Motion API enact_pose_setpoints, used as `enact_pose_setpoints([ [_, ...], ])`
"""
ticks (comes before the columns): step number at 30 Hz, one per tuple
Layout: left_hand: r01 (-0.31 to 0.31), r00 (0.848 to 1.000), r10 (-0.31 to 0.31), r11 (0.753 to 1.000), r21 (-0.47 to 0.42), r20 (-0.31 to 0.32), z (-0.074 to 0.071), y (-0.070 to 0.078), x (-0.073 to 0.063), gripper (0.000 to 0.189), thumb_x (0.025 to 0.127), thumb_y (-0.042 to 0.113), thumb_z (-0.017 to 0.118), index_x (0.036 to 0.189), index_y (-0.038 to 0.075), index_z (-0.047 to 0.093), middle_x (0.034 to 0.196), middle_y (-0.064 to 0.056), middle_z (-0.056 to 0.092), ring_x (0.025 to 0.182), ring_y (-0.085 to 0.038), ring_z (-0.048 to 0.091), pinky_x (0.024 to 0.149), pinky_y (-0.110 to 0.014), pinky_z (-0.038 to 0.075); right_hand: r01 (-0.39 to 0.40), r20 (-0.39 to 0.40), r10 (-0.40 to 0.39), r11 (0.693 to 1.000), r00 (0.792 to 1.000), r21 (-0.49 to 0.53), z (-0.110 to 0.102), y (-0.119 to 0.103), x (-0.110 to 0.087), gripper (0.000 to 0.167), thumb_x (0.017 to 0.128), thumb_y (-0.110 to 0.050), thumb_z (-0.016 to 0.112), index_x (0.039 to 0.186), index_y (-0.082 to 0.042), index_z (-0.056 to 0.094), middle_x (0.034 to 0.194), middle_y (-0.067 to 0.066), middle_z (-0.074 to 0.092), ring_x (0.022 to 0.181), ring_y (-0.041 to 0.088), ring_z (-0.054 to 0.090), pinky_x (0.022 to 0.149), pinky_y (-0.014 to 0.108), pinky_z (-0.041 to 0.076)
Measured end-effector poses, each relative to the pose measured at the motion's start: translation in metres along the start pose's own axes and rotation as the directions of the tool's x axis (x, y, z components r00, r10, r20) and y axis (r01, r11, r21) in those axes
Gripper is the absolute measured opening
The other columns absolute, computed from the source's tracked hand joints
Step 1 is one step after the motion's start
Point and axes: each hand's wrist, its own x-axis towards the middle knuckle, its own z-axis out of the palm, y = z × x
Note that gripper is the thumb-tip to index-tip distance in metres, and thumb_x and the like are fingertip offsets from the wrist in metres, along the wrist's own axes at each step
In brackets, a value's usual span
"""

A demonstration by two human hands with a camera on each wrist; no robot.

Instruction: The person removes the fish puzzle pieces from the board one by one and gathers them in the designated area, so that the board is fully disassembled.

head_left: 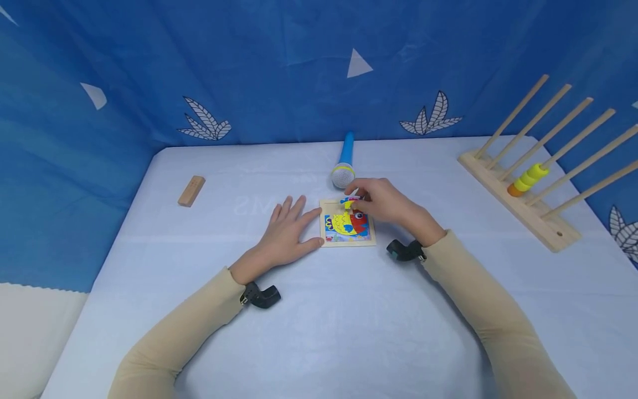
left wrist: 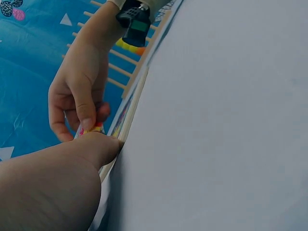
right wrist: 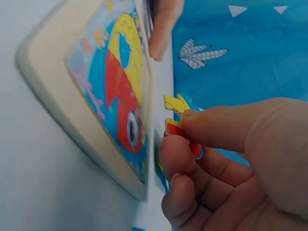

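Note:
A square wooden jigsaw puzzle board (head_left: pixel 347 244) with a red and yellow fish picture lies flat on the table, its upper part bare wood. My left hand (head_left: pixel 285 235) rests on the table with fingers spread, the thumb and forefinger touching the board's left edge. Above the board, my right hand (head_left: pixel 386 202) pinches a puzzle piece (right wrist: pixel 177 103) between thumb and fingers. That piece is yellow, red and blue, and in the right wrist view it stands apart from the board. In the left wrist view the left thumb (left wrist: pixel 103 147) partly hides the piece.
A toy microphone (head_left: pixel 345 160) with a blue handle lies just behind the board. The wooden bead rack (head_left: pixel 523 205) with upright rods and a few beads stands at the right. A small wooden block (head_left: pixel 191 191) lies at the far left. Blue cloth (head_left: pixel 299 72) hangs behind the table.

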Motion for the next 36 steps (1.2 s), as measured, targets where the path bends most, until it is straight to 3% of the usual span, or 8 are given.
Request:
enact_pose_setpoints([
  [10, 0.001, 1.000, -0.001, 1.000, -0.014, -0.015, 0.001, 0.000, -0.003, 0.074, 0.094, 0.052, 0.061, 0.157, 0.019, 0.042, 0.170, -0.020, 0.020, 0.158, -0.048, 0.007, 0.125, -0.067, 0.006, -0.066, -0.066, 0.067, 0.997, 0.996, 0.028, -0.028, 0.032, -0.019, 0.027, 0.097, -0.007, 0.063, 0.123, -0.006, 0.067, 0.105, 0.015, 0.069, 0.081, 0.023, 0.065, 0.072, 0.027, 0.054],
  [20, 0.003, 1.000, -0.003, 1.000, -0.006, -0.014, 0.000, 0.002, -0.003, 0.073, 0.094, 0.052, 0.060, 0.157, 0.020, 0.042, 0.170, -0.020, 0.020, 0.158, -0.047, 0.007, 0.125, -0.068, 0.007, -0.159, -0.094, 0.174, 0.977, 0.980, 0.143, -0.051, 0.067, -0.035, 0.020, 0.098, -0.012, 0.063, 0.113, 0.001, 0.067, 0.080, 0.011, 0.068, 0.068, 0.019, 0.064, 0.065, 0.030, 0.055],
  [27, -0.002, 1.000, 0.002, 1.000, -0.009, -0.008, 0.002, 0.002, -0.001, 0.073, 0.094, 0.052, 0.060, 0.158, 0.020, 0.041, 0.170, -0.019, 0.019, 0.159, -0.045, 0.005, 0.125, -0.066, 0.006, -0.207, -0.037, 0.214, 0.968, 0.976, 0.142, -0.046, 0.082, -0.032, 0.019, 0.098, -0.012, 0.063, 0.110, 0.003, 0.068, 0.076, 0.007, 0.068, 0.065, 0.017, 0.062, 0.061, 0.026, 0.053],
  [36, 0.000, 1.000, 0.000, 1.000, -0.003, -0.016, 0.002, 0.000, -0.001, 0.073, 0.094, 0.052, 0.059, 0.158, 0.020, 0.041, 0.170, -0.019, 0.019, 0.159, -0.046, 0.006, 0.125, -0.067, 0.006, -0.233, -0.075, 0.239, 0.969, 0.968, 0.079, -0.039, 0.082, -0.028, 0.020, 0.097, -0.013, 0.064, 0.109, 0.001, 0.070, 0.087, 0.012, 0.070, 0.068, 0.017, 0.060, 0.062, 0.027, 0.050],
])
